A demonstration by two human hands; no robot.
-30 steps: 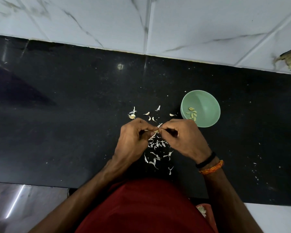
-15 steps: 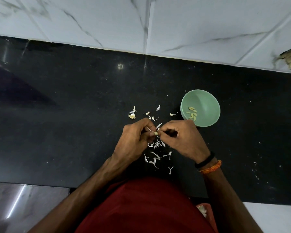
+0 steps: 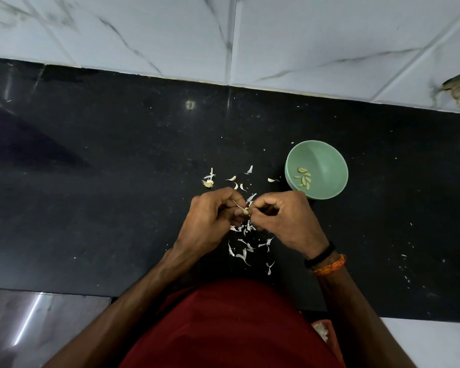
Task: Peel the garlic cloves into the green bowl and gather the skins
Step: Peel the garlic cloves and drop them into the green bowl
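Two hands: left hand and right hand meet fingertip to fingertip over the counter, midway between its back and front edges.
Clove in work: garlic clove, small and pale, pinched in the curled left fingers; a strip of skin runs up and leftward from it.
Right grip: fingers curled, tips at the clove's right side, apparently nipping the skin; exact contact too small to tell.
Key relation: green bowl stands just beyond the right hand, toward the counter's back edge and to its right; the right hand is nearer.
Bowl contents: peeled cloves, a small cluster.
Skins: scattered below and beyond the hands, not yet gathered.
Judged next: finish stripping, then drop rightward.
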